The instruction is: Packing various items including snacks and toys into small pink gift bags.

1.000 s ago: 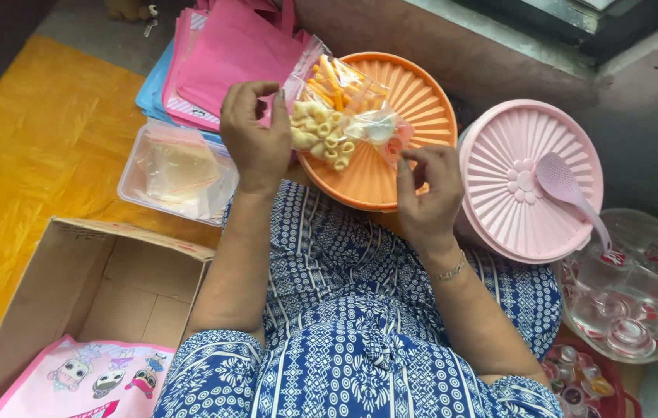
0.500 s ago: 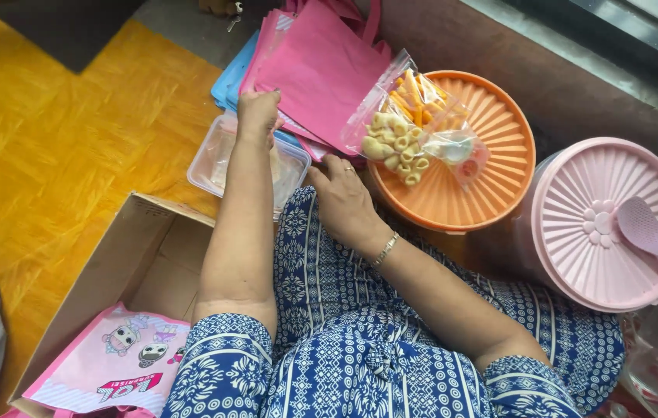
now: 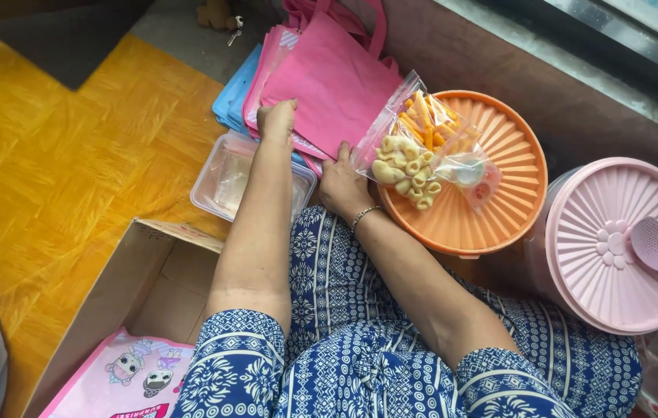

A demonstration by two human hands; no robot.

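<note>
Seemingly to peel one off the stack, left hand [image 3: 276,120] pinches the near edge of the pink bags [image 3: 329,77] while right hand [image 3: 342,186] lies flat and open on their lower corner, pinning them; snack packet [image 3: 422,155] sits parked on the orange lid [image 3: 499,209] just beside.

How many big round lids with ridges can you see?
2. The orange lid sits beside the right hand with snack bags on it. The pink lid is further right, with a pink spoon on top. Others may be out of view.
</note>
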